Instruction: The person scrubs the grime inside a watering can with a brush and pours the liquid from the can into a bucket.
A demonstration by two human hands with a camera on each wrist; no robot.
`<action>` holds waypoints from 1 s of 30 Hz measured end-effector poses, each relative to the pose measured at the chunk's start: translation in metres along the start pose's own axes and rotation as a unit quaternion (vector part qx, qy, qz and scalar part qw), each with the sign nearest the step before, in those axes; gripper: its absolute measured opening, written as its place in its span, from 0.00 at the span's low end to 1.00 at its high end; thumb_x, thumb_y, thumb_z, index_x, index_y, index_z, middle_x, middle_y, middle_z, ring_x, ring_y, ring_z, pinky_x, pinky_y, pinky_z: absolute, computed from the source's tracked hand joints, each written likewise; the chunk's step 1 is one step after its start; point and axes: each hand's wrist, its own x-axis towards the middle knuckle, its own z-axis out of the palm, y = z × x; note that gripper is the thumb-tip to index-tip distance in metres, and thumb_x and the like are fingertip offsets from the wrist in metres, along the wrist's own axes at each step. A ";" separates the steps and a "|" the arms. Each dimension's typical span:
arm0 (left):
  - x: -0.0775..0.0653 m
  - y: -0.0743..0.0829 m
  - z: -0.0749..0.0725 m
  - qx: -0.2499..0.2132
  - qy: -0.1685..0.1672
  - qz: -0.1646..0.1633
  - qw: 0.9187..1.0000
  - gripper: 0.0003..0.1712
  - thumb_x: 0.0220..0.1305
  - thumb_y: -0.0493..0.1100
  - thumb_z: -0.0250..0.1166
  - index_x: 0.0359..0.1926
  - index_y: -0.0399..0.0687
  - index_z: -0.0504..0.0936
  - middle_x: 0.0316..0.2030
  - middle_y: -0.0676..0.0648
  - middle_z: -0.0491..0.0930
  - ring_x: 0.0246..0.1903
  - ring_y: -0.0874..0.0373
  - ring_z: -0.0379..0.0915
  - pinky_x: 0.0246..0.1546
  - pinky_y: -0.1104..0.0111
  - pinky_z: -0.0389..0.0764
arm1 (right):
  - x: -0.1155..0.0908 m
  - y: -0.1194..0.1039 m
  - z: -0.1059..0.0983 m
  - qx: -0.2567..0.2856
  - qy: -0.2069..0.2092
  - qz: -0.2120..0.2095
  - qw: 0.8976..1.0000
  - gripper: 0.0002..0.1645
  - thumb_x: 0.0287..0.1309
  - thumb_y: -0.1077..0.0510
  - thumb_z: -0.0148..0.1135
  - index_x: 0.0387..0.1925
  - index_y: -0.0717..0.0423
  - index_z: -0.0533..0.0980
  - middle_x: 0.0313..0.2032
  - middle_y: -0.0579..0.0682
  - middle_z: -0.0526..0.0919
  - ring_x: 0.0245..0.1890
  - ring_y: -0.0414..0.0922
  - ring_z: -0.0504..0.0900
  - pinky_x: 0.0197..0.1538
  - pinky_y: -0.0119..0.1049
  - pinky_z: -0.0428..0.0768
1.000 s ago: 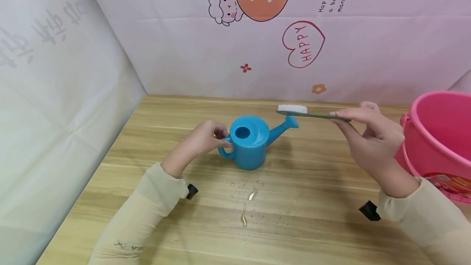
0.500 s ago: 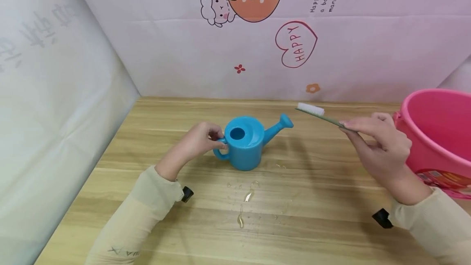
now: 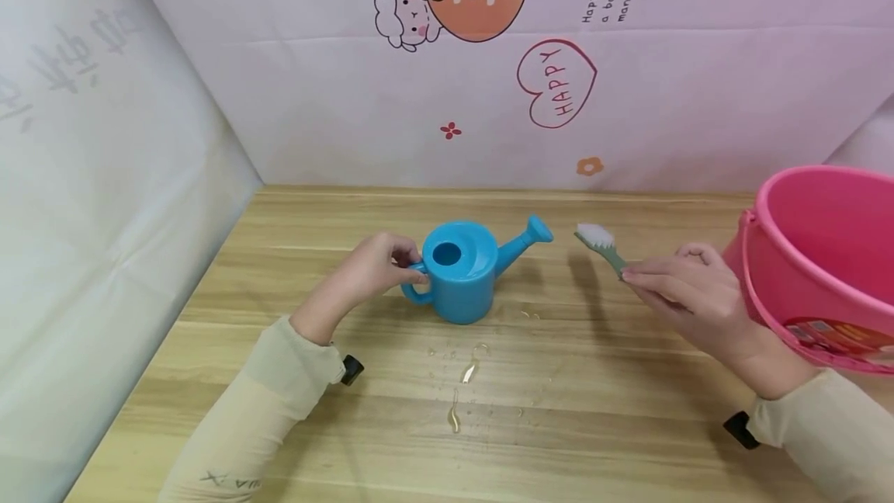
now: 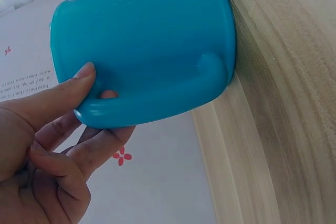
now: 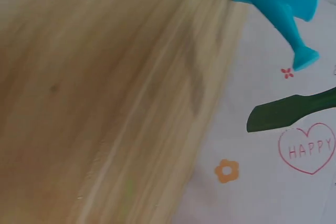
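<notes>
A blue watering can (image 3: 461,274) stands upright on the wooden table, its spout pointing right. My left hand (image 3: 382,266) grips the top of its handle; in the left wrist view the thumb (image 4: 79,80) lies against the can's wall and fingers curl under the handle. To the right of the spout, above the table, my right hand (image 3: 698,301) pinches a green toothbrush (image 3: 596,237) by its handle, white bristles facing up. The bristles are apart from the spout's rose (image 3: 538,228). In the right wrist view only the green back of the toothbrush (image 5: 278,113) shows; the hand is outside it.
A pink bucket (image 3: 761,254) stands at the right, close to my right hand. Small puddles (image 3: 469,372) and drops of water lie on the table in front of the can. A printed white sheet (image 3: 335,115) hangs behind, and another covers the left side.
My right hand has drawn the toothbrush from over the spout's rose to the right and lower, tilting its bristles. A few drops now show right of the can. The left hand keeps its grip.
</notes>
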 end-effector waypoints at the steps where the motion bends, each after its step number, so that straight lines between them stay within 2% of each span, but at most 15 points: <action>1: 0.000 0.000 0.000 0.001 0.001 0.000 1.000 0.07 0.64 0.34 0.73 0.31 0.41 0.83 0.31 0.47 0.80 0.36 0.52 0.73 0.37 0.65 0.79 | -0.003 0.001 0.001 0.001 -0.008 -0.005 1.000 0.22 0.72 0.51 0.64 0.27 0.63 0.87 0.25 0.57 0.87 0.22 0.51 0.82 0.37 0.40 0.70; 10: 0.000 -0.001 0.000 0.013 0.003 -0.001 1.000 0.07 0.64 0.36 0.74 0.31 0.41 0.84 0.31 0.47 0.80 0.36 0.51 0.73 0.36 0.65 0.78 | -0.024 0.007 0.003 0.005 -0.062 -0.023 0.998 0.25 0.76 0.52 0.58 0.25 0.63 0.86 0.25 0.57 0.86 0.22 0.53 0.83 0.34 0.47 0.69; 18: 0.000 0.001 0.000 0.016 0.004 -0.004 1.000 0.07 0.63 0.35 0.74 0.31 0.41 0.84 0.31 0.47 0.80 0.36 0.51 0.73 0.36 0.66 0.78 | -0.041 0.010 -0.001 0.009 -0.111 -0.020 0.994 0.28 0.78 0.52 0.55 0.22 0.62 0.84 0.25 0.55 0.87 0.22 0.50 0.83 0.36 0.44 0.69; 25: 0.001 0.000 0.000 0.016 0.004 -0.007 1.000 0.06 0.64 0.35 0.73 0.31 0.41 0.84 0.32 0.46 0.80 0.37 0.51 0.74 0.37 0.65 0.79 | -0.053 0.011 -0.006 0.032 -0.173 0.002 0.984 0.28 0.78 0.46 0.53 0.24 0.57 0.82 0.29 0.51 0.86 0.29 0.46 0.83 0.46 0.39 0.68; 30: 0.001 0.000 0.000 0.014 0.003 -0.007 1.000 0.07 0.64 0.35 0.73 0.31 0.41 0.83 0.32 0.46 0.81 0.38 0.51 0.74 0.38 0.64 0.79 | -0.058 0.012 -0.007 0.040 -0.208 0.009 0.977 0.29 0.77 0.42 0.53 0.26 0.56 0.83 0.31 0.50 0.85 0.30 0.46 0.82 0.46 0.40 0.69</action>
